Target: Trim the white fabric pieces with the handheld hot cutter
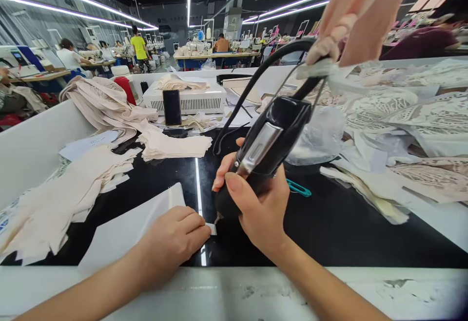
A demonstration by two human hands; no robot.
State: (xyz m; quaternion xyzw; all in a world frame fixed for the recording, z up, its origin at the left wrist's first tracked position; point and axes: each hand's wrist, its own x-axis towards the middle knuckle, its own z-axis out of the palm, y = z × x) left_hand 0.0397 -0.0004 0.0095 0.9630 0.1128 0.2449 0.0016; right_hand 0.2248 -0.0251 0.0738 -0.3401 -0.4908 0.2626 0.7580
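Note:
My right hand (261,209) is wrapped round a black corded handheld tool (272,138) with a silver lever on its side. It is held tilted, its narrow tip pointing down at the black tabletop (321,243). Just left of the tip, my left hand (179,236) is closed, with the fingertips on a small white strip (212,228). The strip's end pokes out beside the tip; whether they touch I cannot tell. A white sheet (117,228) lies partly beneath my left hand and forearm. The tool's exact kind is unclear.
Stacked pale fabric pieces (87,179) lie left, more (175,145) behind. A phone (171,107) leans on a white vented box (203,98). Teal snips (300,188), a clear plastic bag (318,136) and lacy cut pieces (380,111) are right. The tool's black cable (252,87) arches overhead.

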